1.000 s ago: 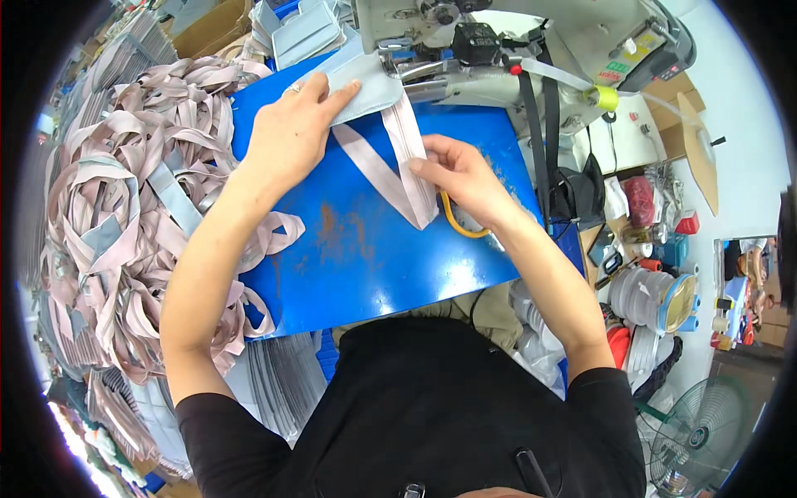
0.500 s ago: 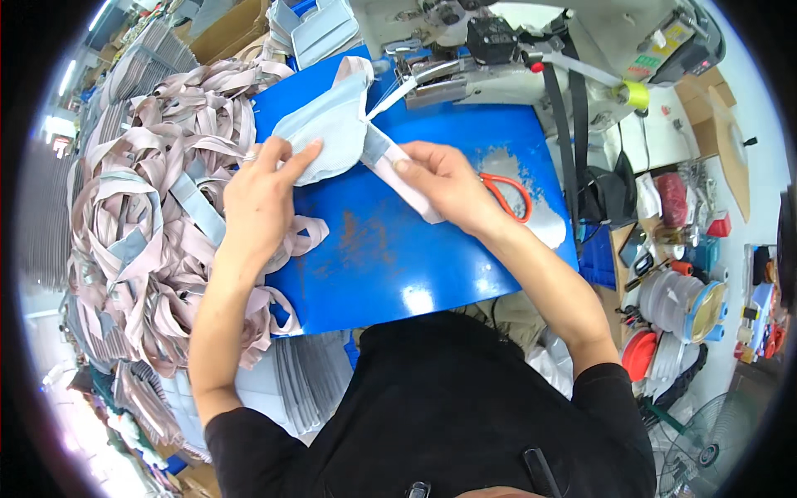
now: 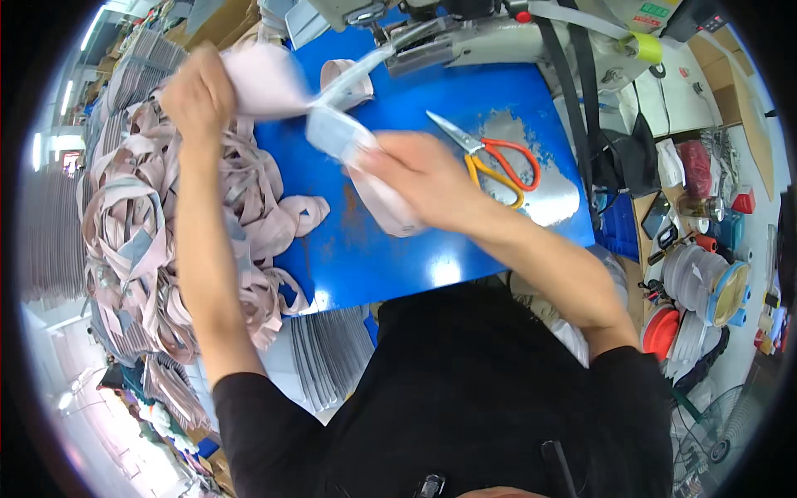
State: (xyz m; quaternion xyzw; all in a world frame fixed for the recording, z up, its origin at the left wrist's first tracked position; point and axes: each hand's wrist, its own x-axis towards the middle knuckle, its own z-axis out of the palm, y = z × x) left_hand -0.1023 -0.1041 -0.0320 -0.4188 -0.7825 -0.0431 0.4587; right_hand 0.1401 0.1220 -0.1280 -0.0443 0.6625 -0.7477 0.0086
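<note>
My left hand (image 3: 199, 95), raised at the upper left, grips a pale pink fabric piece (image 3: 264, 79) blurred by motion. This piece narrows to a point where a white binding tape (image 3: 357, 76) runs up to the sewing machine (image 3: 465, 46). My right hand (image 3: 423, 178) is closed on a pink and grey-blue fabric strap (image 3: 386, 203) above the blue table (image 3: 374, 278). A loop of pink strap (image 3: 336, 75) stands behind the tape. Beyond my right hand, scissors (image 3: 477, 148) with one red and one yellow handle lie on the table.
A large tangled heap of pink and grey straps (image 3: 137, 207) spreads along the left side. Stacked grey fabric pieces (image 3: 328, 357) sit below the table's front edge. Black straps (image 3: 573, 91) hang from the machine at right, beside tape rolls (image 3: 689, 274) and a fan (image 3: 722, 432).
My left hand has swung up and left, and the fabric piece now shows its pink side instead of the grey-blue one. The scissors, partly covered before, show fully beyond my right hand.
</note>
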